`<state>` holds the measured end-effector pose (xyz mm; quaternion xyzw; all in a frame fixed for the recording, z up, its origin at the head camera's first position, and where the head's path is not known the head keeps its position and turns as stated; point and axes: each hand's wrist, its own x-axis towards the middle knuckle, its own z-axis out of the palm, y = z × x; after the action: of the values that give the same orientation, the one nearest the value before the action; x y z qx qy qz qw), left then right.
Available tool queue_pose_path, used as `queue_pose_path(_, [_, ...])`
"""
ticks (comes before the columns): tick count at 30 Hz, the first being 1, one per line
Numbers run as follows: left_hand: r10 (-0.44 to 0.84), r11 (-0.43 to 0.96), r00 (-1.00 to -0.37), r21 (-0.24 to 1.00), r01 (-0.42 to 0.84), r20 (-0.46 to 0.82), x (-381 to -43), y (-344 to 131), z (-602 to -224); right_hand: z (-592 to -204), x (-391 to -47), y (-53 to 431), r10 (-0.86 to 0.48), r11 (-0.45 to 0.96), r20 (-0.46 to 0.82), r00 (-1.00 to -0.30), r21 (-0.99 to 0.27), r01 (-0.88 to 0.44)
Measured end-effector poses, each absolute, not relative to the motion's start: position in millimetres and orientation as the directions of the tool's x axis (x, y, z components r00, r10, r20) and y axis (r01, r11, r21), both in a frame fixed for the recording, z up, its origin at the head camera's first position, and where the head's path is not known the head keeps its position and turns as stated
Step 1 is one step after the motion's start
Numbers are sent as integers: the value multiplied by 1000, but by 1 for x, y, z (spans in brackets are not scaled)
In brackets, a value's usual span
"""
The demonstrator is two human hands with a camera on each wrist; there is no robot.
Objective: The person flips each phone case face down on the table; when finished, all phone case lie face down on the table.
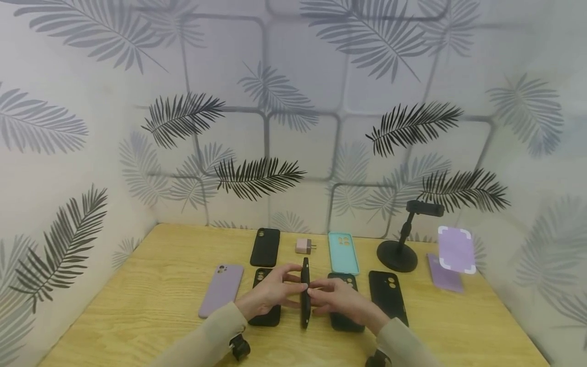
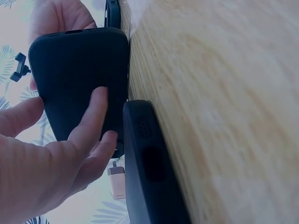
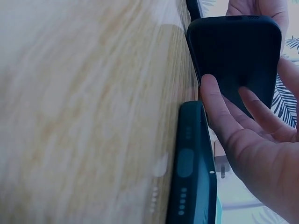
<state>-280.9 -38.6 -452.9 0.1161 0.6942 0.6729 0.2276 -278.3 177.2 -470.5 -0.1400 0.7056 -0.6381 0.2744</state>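
Note:
A black phone case [image 1: 305, 317] stands on its long edge between both hands, seen edge-on in the head view. My left hand [image 1: 274, 291] holds it from the left, the thumb at its upper edge and fingertips against its flat face [image 2: 74, 70]. From the right, my right hand [image 1: 339, 297] grips it the same way, fingers spread over the other face [image 3: 233, 51]. Another black phone case [image 1: 268, 318] lies on the table beneath the left wrist. A further black case [image 1: 341, 322] lies beside the right hand, partly hidden by it.
On the wooden table [image 1: 160, 285] lie a purple phone case [image 1: 222, 290], a black case [image 1: 265, 247], a pink plug charger [image 1: 303, 246], a turquoise case [image 1: 343, 255] and another black case [image 1: 389, 295]. A black phone stand [image 1: 397, 256] and a lavender white-cornered panel [image 1: 456, 250] stand at right.

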Motion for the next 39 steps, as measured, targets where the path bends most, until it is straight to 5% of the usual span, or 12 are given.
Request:
queue_pose_path(15, [486, 176, -844, 971, -162, -229, -276, -34, -451, -471, -277, 191, -579, 71, -205, -789, -977, 201])
queue_pose_path(39, [470, 234, -852, 963, -132, -231, -279, -43, -451, -471, -278, 204, -414, 298, -160, -896, -954, 32])
